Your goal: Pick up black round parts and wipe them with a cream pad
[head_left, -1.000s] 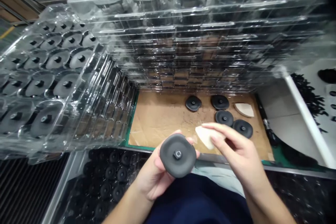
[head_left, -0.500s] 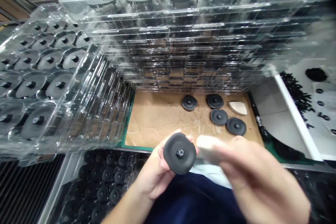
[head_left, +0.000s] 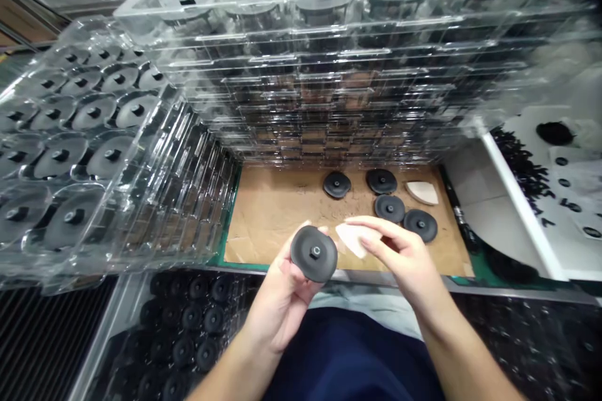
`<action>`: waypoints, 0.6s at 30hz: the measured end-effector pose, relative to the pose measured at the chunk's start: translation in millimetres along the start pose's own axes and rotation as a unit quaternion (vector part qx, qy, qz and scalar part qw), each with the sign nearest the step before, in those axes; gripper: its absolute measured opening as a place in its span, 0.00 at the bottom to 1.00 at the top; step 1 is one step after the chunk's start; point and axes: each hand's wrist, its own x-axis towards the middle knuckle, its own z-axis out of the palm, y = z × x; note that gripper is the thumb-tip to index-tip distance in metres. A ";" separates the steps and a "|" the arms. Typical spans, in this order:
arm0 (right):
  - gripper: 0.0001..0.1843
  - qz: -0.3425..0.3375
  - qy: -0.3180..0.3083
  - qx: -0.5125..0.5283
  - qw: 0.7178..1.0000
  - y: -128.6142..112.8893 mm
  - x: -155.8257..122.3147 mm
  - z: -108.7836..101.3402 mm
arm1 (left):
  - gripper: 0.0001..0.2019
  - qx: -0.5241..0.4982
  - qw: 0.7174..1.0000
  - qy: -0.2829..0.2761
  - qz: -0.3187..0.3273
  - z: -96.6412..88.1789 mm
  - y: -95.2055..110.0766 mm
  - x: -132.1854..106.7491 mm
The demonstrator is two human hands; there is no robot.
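Observation:
My left hand (head_left: 282,297) is closed around a round black disc (head_left: 313,254) with a small nut at its centre, held up facing me. My right hand (head_left: 404,260) pinches a white wedge-shaped pad (head_left: 353,239) just right of the disc, close to its edge. Both hands hover over the near edge of a brown cardboard mat (head_left: 277,213). Several more black discs (head_left: 389,207) lie at the back right of the mat, and a second white pad (head_left: 422,192) lies beside them.
Stacks of clear plastic trays (head_left: 329,62) holding black discs wall in the mat at the back, and another stack (head_left: 84,150) stands at the left. A lower tray of black discs (head_left: 188,319) lies at front left. A white bin (head_left: 517,200) with small black parts stands at right.
My right hand swept down toward me, blurred, then came back up beside the disc with the white pad. The left hand kept hold of the disc and moved slightly away from me.

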 end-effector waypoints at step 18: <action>0.11 -0.189 -0.104 -0.070 0.974 -71.0 -6.9 13.9 | 0.26 0.024 0.999 0.029 -0.009 0.6 -2.0 -1.1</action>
